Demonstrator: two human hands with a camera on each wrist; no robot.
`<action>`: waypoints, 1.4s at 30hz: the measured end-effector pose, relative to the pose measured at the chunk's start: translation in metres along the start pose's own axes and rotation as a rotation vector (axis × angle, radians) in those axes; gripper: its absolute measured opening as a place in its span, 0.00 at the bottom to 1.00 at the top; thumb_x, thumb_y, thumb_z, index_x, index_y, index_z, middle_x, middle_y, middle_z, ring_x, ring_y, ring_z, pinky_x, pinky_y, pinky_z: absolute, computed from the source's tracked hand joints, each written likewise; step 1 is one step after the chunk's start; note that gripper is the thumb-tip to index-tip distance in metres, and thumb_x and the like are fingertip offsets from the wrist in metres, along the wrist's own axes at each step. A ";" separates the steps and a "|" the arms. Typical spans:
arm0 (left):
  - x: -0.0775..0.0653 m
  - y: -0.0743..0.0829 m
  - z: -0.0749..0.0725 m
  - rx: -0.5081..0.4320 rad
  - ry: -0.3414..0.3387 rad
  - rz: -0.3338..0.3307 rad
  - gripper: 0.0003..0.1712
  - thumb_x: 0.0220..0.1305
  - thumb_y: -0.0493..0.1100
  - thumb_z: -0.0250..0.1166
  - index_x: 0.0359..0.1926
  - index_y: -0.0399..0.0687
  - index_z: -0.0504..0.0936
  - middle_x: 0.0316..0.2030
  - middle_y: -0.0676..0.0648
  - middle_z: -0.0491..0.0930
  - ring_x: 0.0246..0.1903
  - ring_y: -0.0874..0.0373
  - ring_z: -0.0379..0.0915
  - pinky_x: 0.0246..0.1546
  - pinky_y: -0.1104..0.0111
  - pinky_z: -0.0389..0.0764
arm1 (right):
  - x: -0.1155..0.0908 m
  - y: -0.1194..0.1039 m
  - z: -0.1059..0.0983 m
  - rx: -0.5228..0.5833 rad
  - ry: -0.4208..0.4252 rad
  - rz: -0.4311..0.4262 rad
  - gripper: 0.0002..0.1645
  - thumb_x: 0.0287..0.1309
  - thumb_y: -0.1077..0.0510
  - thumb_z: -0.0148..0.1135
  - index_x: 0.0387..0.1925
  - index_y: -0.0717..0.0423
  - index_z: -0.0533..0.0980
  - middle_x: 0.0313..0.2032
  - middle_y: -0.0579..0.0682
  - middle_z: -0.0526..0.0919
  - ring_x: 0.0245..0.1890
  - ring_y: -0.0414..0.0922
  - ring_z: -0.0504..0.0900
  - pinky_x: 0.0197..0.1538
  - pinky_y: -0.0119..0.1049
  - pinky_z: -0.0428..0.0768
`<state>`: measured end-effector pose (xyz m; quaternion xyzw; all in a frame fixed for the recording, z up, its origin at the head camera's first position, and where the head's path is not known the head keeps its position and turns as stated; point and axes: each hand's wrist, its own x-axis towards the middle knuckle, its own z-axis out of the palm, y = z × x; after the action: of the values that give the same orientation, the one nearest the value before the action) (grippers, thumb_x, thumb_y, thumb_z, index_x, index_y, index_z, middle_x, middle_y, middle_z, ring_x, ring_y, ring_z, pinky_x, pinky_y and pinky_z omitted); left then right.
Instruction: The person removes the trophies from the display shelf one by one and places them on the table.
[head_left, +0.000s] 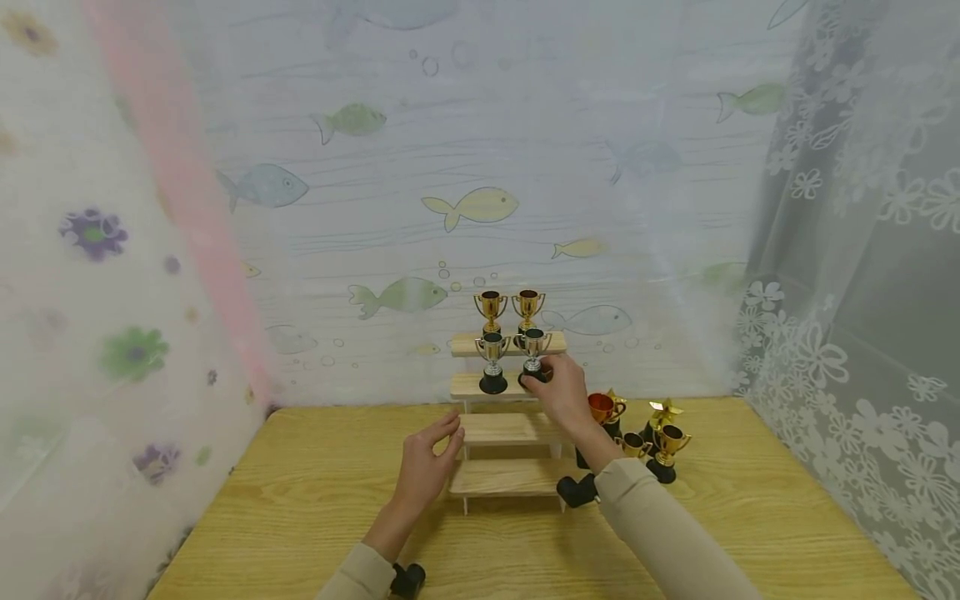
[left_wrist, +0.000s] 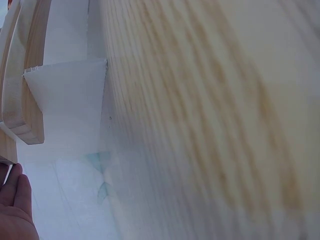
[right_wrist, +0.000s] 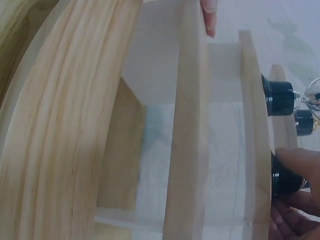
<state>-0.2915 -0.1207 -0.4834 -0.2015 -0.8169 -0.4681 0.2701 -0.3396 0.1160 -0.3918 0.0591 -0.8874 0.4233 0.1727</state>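
Note:
A stepped wooden display stand (head_left: 504,477) rises in tiers on the table. My right hand (head_left: 564,390) pinches the black base of a silver trophy cup (head_left: 534,343) on the second tier from the top; the right wrist view shows that base (right_wrist: 284,176) between thumb and fingers, against the shelf. Beside it on the same tier is another silver trophy cup (head_left: 492,354). Two gold trophy cups (head_left: 491,307) stand on the top tier. At the stand's left side, my left hand (head_left: 427,458) touches the end of a lower shelf (head_left: 495,427) with extended fingers, holding nothing.
Right of the stand, partly behind my right forearm, several trophies cluster on the table (head_left: 315,492), among them a gold cup (head_left: 670,443), a red-lined cup (head_left: 602,407) and a star-topped trophy (head_left: 663,412). A fish-patterned curtain (head_left: 480,125) hangs behind.

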 end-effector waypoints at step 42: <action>0.000 -0.004 0.000 -0.020 -0.008 -0.024 0.19 0.73 0.43 0.65 0.56 0.33 0.84 0.60 0.40 0.81 0.60 0.43 0.78 0.58 0.49 0.79 | -0.032 -0.009 -0.051 -0.064 -0.012 -0.088 0.22 0.60 0.55 0.74 0.50 0.67 0.82 0.45 0.60 0.82 0.46 0.58 0.80 0.49 0.51 0.81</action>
<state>-0.2937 -0.1223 -0.4858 -0.1963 -0.8155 -0.4787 0.2594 -0.2944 0.1481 -0.3674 0.0951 -0.8980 0.3863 0.1878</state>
